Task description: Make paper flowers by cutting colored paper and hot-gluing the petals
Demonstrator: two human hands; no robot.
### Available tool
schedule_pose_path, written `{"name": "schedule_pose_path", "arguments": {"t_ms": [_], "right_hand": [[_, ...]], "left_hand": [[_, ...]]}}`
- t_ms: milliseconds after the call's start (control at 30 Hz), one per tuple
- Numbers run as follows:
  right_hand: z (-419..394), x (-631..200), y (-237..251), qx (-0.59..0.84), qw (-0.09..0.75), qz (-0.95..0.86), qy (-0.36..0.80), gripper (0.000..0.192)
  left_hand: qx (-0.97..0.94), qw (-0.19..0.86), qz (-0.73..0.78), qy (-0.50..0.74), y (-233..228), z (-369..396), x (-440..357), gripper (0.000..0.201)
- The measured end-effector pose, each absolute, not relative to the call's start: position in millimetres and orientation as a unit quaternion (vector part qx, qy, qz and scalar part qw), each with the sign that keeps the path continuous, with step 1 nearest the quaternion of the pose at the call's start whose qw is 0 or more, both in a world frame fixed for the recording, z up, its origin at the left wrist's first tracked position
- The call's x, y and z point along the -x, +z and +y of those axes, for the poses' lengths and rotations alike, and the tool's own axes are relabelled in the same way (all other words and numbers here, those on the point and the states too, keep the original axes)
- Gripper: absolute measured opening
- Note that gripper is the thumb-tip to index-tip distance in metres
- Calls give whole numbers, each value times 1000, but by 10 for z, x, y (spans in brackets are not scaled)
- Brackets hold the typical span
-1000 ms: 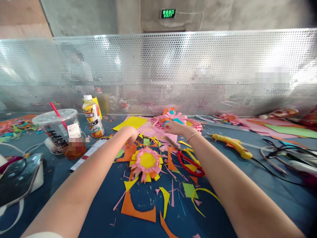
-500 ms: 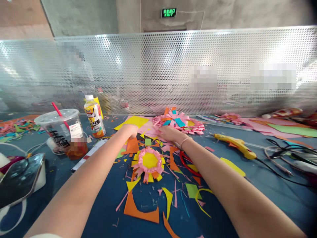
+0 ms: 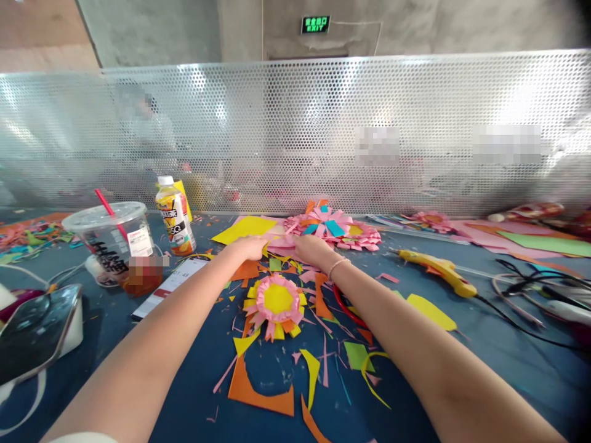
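Both my hands are out at twelve o'clock on the pink sheet (image 3: 279, 241), which lies flat on the counter (image 3: 462, 351) under the yellow sheet (image 3: 242, 229) and the big pink flowers (image 3: 332, 227). My left hand (image 3: 249, 247) is curled over its near edge, fingers bent down on the paper; my right hand (image 3: 311, 248) presses it just beside, fingers folded too (whether either truly pinches the sheet I cannot tell).

As I judge it, much is done: one pink-and-yellow flower (image 3: 276, 300) sits finished just this side of my hands, more lie beyond, and scraps (image 3: 261, 387) litter the counter toward six o'clock. This pink sheet is uncut, so another flower seems only begun.

At nine o'clock stands a lidded cup (image 3: 115, 243) with a red straw, a little brown drink at the bottom; beyond it a juice bottle (image 3: 173, 216), capped, contents hidden by its label.
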State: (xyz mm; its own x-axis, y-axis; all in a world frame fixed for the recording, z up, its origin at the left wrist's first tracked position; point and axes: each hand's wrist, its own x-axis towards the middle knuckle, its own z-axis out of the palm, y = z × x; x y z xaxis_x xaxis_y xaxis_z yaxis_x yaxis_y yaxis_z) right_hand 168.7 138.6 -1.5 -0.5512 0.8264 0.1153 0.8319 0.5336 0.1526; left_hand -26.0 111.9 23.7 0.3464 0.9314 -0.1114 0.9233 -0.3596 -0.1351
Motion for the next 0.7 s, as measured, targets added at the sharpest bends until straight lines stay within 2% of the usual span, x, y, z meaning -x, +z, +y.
{"name": "schedule_pose_path", "arguments": {"t_ms": [167, 300, 533, 700], "right_hand": [[1411, -1740, -24, 483, 77, -860, -141, 38], [1472, -1800, 51, 504, 103, -844, -149, 36], [1549, -1965, 362, 468, 336, -817, -30, 32], [1485, -2089, 725, 462, 442, -769, 27, 35]], "left_hand": [[799, 62, -593, 78, 288, 1053, 189, 52], [792, 92, -602, 54, 352, 1022, 201, 40], [753, 132, -636, -111, 551, 1089, 452, 25], [766, 94, -615, -162, 735, 1113, 611, 22]]}}
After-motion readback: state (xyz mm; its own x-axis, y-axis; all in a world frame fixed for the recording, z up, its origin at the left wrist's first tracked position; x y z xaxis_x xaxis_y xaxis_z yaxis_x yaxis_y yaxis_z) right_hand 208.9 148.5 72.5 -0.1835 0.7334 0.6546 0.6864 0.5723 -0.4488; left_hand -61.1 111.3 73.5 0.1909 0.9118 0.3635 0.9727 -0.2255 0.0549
